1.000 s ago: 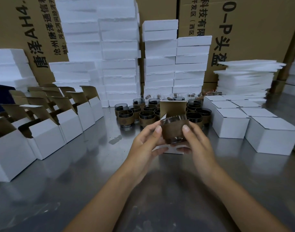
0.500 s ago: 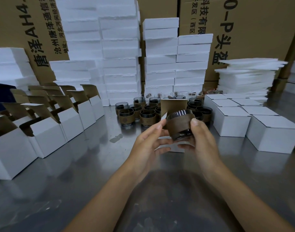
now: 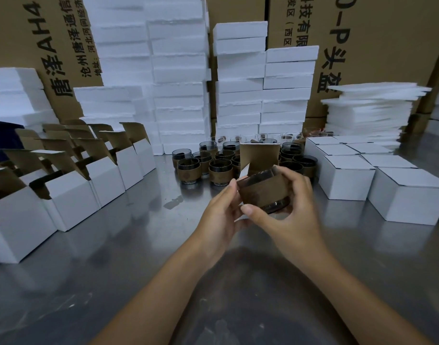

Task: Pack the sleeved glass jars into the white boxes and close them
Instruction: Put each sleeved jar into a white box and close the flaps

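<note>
Above the steel table, we hold a tilted sleeved jar between both hands: right hand gripping its sides, left hand steadying its edge.

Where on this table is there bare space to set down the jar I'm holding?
Bare steel table lies in front of both hands, between the open boxes and the closed boxes. Behind the held jar, the sleeved jars crowd together.

Both hands hold one dark glass jar in a brown sleeve, tilted, above steel desk: right hand wraps it, left hand fingers touch its side. Open white box just behind.
</note>
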Motion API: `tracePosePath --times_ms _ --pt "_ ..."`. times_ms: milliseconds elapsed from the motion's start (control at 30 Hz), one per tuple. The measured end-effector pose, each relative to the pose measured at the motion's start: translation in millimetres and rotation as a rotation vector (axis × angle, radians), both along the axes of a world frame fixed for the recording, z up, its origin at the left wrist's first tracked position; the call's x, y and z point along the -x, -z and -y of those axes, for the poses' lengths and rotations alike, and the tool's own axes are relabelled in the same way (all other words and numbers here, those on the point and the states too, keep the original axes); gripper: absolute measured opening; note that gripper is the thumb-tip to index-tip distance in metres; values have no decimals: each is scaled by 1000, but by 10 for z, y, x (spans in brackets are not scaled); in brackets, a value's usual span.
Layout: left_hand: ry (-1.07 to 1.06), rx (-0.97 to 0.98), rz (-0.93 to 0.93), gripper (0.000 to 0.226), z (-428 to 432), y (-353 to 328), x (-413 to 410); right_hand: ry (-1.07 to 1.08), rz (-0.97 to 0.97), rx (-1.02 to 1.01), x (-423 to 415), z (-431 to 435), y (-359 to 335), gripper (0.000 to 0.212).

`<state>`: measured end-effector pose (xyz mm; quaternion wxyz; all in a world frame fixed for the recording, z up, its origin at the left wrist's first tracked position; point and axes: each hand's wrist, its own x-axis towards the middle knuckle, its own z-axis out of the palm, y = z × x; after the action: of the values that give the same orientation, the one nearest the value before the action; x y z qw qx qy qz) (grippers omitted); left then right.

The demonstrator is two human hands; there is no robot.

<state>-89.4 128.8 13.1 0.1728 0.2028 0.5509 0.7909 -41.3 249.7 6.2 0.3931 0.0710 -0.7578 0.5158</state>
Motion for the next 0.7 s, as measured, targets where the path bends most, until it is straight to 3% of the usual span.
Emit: tracePosePath --times_ms 200,467,700 --pt "33 -32 12 47 9 -7 -17 16 -39 -60 9 -38 30 77" --pt "-51 -79 -180 41 71 -26 -12 11 -60 -137 45 -109 53 77" --pt "-67 -123 -166 45 65 -10 11 33 -70 -138 53 -95 49 76"
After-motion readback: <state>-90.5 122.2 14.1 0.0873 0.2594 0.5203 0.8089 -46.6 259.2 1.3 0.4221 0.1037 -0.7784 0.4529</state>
